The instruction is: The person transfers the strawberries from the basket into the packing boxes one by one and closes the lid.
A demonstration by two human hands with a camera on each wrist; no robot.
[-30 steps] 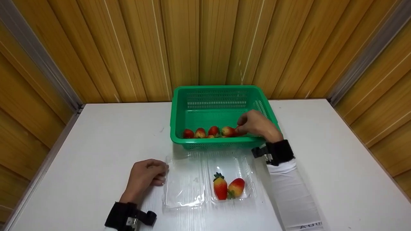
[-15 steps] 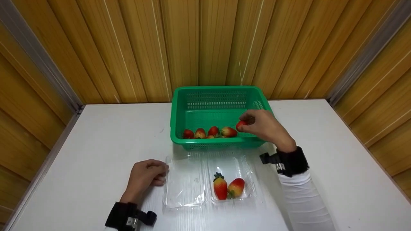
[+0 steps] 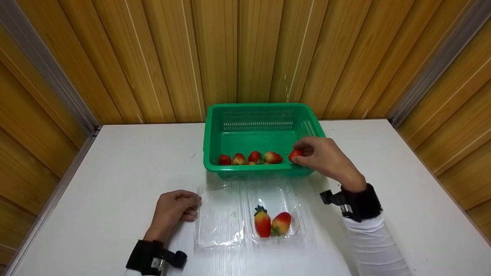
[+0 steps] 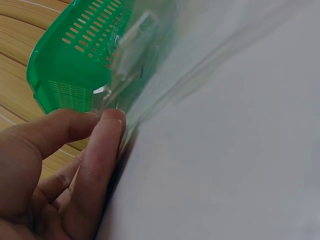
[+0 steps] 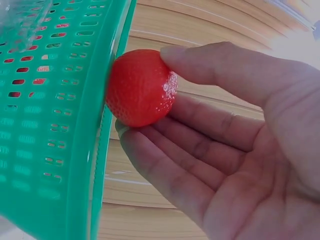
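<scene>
Wood-grain panels (image 3: 255, 50) back the white table (image 3: 130, 161) bearing the basket (image 3: 253, 142).

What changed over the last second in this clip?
The right hand, reaching into the green basket a second ago, has lifted a strawberry to rim height, shifting right and toward the person. The left hand stays at the left edge of the clear container; both strawberries inside stay put.

Strawberry (image 5: 141, 87) pinched in grip (image 5: 245, 155), green basket (image 5: 82, 150)
</scene>
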